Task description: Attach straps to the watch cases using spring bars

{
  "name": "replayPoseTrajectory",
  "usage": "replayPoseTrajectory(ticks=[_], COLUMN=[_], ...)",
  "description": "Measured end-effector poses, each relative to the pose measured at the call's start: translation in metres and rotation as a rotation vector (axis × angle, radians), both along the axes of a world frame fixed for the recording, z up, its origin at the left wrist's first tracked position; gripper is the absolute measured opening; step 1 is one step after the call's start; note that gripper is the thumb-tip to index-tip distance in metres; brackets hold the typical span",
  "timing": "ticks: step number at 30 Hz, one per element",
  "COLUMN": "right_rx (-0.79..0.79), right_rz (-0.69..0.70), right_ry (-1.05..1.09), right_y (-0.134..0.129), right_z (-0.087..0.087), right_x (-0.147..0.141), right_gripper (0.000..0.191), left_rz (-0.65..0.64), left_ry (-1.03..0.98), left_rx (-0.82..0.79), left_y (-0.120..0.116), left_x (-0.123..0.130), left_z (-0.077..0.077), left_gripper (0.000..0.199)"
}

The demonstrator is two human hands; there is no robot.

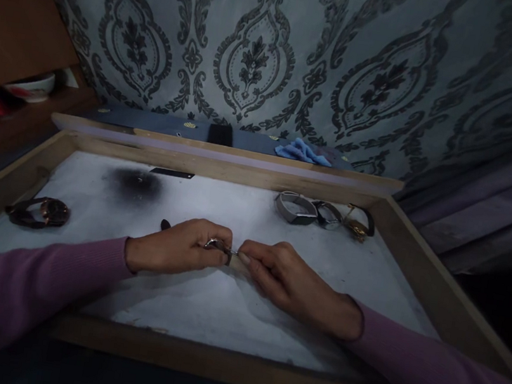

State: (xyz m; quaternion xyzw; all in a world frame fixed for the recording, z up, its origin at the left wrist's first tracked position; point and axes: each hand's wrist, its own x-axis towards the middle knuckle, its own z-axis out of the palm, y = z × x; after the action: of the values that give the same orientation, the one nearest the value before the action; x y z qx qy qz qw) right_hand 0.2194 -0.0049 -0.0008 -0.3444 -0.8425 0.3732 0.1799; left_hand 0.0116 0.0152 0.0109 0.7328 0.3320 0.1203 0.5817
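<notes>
While pinching silver-rimmed wristwatch over middle of wooden tray, with left hand closed on it thumb-to-forefinger and right hand nipping thin bright piece beside it (pin or tool, cannot tell), could lose grip through uneven pull. Could drop small part, hard to spot in dim light. Most room toward near rim; less sideways, with dark-strapped wristwatch left, grey wristband and gold-toned wristwatch far right.
</notes>
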Motion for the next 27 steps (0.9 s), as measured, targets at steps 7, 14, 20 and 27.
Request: replayPoseTrajectory(ticks=[7, 14, 20, 27], right_rx=[0.001, 0.003, -0.016, 0.016], right_rz=[-0.003, 0.005, 0.011, 0.038], right_ry=[-0.016, -0.01, -0.005, -0.007], right_y=[-0.0007, -0.0001, 0.0002, 0.0025], right_z=[0.0026, 0.0002, 0.0004, 0.0009], right_x=[0.0001, 0.0, 0.0011, 0.0017], right_gripper=[0.026, 0.026, 0.027, 0.025], left_rz=[0.0, 0.022, 0.019, 0.016], left_ry=[0.015, 0.01, -0.016, -0.038], left_rx=[0.013, 0.016, -0.016, -0.064], left_y=[0.0004, -0.0005, -0.0007, 0.0004], left_x=[-0.0005, 0.001, 0.0005, -0.0002], left_z=[-0.001, 0.001, 0.0016, 0.0017], left_gripper=[0.014, 0.012, 0.014, 0.014])
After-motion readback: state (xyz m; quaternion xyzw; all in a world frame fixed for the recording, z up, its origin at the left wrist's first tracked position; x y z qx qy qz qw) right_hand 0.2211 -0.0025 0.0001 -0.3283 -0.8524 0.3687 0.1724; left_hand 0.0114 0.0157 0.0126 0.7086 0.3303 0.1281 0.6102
